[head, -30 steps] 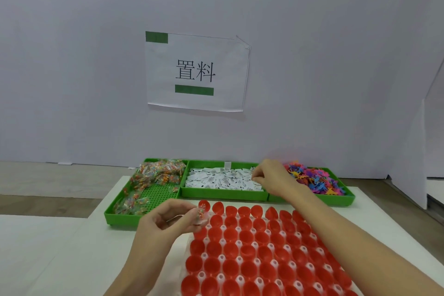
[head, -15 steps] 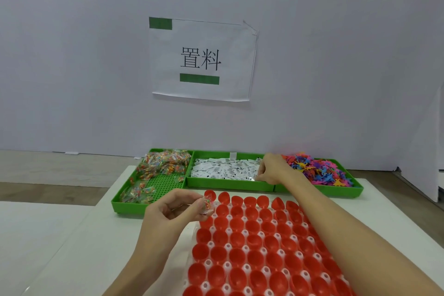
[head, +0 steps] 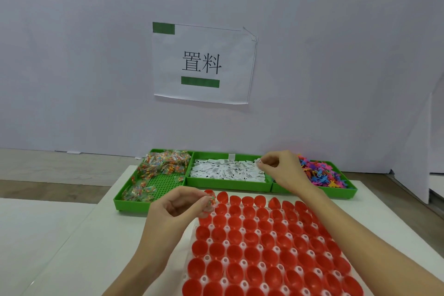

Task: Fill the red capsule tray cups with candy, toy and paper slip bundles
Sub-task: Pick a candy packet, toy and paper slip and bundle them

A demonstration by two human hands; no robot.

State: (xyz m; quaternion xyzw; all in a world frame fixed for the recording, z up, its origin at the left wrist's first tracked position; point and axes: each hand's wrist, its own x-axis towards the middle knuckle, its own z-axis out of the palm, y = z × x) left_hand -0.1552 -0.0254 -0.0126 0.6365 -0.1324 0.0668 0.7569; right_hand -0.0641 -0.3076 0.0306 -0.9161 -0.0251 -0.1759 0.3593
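So the person's got both arms out over a white worktop [head: 72,247]. The left hand [head: 173,209] is up at the far left corner of the red capsule tray [head: 264,247], grip pinched together on a little clear candy packet [head: 209,202] with orange and green bits inside, held right over the corner cups. The right hand [head: 281,170] is reaching further back, thumb and fingertips pinched on a white paper slip [head: 258,160] just above the right end of the slip pile.

The red cups I can see all look empty, rows and rows of them sitting in a whitish holder.

Behind the tray there are three green bins side by side. The left bin [head: 163,185] has the candy packets [head: 163,163], heaped mostly toward the back with a few loose ones near the front left. The middle bin [head: 228,185] is full of paper slips [head: 225,170]. The right bin [head: 346,191] holds a jumble of colourful plastic toys [head: 319,173], pink, blue, orange, purple, partly hidden by the right wrist.

On the white wall behind there's a paper sign [head: 201,65] with two black characters and green strips, one top corner peeling a bit.
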